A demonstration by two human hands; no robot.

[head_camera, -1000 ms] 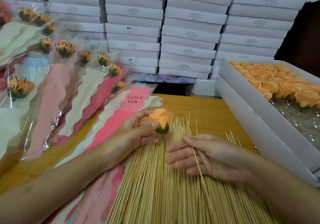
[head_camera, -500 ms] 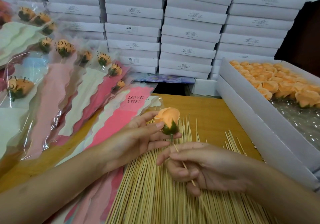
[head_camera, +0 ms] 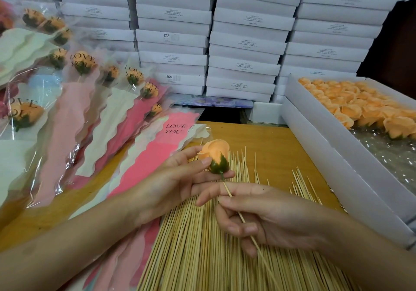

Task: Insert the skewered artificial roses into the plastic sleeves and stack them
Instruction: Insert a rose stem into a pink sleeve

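Note:
My left hand (head_camera: 180, 178) pinches an orange artificial rose (head_camera: 216, 155) by its green base, held just above the table. My right hand (head_camera: 254, 214) pinches a thin wooden skewer (head_camera: 242, 218) whose tip meets the rose's short green stem. Both hands hover over a wide pile of loose skewers (head_camera: 202, 245). Left of the hands lies a stack of empty plastic sleeves (head_camera: 157, 155), the top one pink and printed "LOVE YOU". Further left, sleeved roses (head_camera: 83, 63) lie fanned in an overlapping stack.
A white open box (head_camera: 315, 137) at the right holds several orange rose heads (head_camera: 360, 106) on bubble wrap. Stacked white cartons (head_camera: 243, 43) wall off the back. Bare wooden tabletop (head_camera: 270, 146) shows between skewers and box.
My right hand picked one skewer out of the pile and brought its tip up to the rose's stem. My left hand lifted the rose slightly and turned it toward the skewer.

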